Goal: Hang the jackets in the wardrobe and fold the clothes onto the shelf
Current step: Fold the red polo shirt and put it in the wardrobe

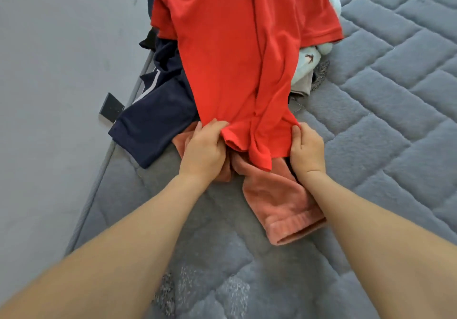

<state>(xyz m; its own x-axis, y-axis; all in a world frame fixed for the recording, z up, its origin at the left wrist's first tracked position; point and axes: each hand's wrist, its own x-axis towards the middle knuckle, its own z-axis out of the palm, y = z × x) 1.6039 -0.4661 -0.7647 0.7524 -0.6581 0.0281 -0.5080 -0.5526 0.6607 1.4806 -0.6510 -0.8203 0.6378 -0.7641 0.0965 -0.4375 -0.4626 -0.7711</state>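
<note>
Two bare arms are reaching out over a grey quilted bed (385, 111). Closest in, a pink fuzzy cloth (284, 210) is lying flat on the bed, between the arms. Just past it, the left hand (204, 149) is pinching the near edge of a red shirt (237, 54), with the fingers curled around the cloth. The right hand (308, 150) is gripping the same edge on the other side, fingers curled too. The shirt's near edge is sitting on top of the pink cloth. The rest of the shirt is stretching away over a pile of clothes. On the left, dark blue pants (153, 123) are hanging partly off the bed's edge. On the right, a light blue cloth (306, 64) is peeking out from under the shirt. A grey wall (61, 59) is running along the left side.
</note>
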